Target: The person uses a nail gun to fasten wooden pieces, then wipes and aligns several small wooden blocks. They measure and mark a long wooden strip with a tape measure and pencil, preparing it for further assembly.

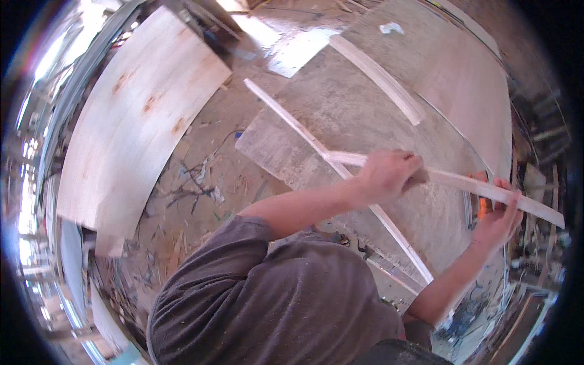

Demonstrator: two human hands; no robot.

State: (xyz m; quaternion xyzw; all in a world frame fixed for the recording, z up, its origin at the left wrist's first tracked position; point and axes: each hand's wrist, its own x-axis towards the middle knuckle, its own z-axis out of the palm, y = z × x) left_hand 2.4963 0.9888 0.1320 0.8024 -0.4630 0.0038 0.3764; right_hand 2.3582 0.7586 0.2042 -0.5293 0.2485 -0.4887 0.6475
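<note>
A long, pale wooden strip [453, 178] runs from the middle of the head view to the right edge. My left hand [392, 173] is closed around it near its middle. Farther right, my right hand [499, 216] grips the same strip, with fingers over its far side. Beside the right hand is a small orange thing [484, 207], too hidden to name. A second thin wooden strip [292, 121] lies slantwise over the worktable [340, 91] and passes under my left forearm. The left end of the held strip meets or overlaps it; I cannot tell whether they touch.
A wider light board [380, 79] lies across the far side of the table. On the left leans or lies a large plywood sheet [146, 109] with brown stains. Wood scraps and shavings litter the floor [201, 176]. A crumpled white piece [391, 28] rests at the far side.
</note>
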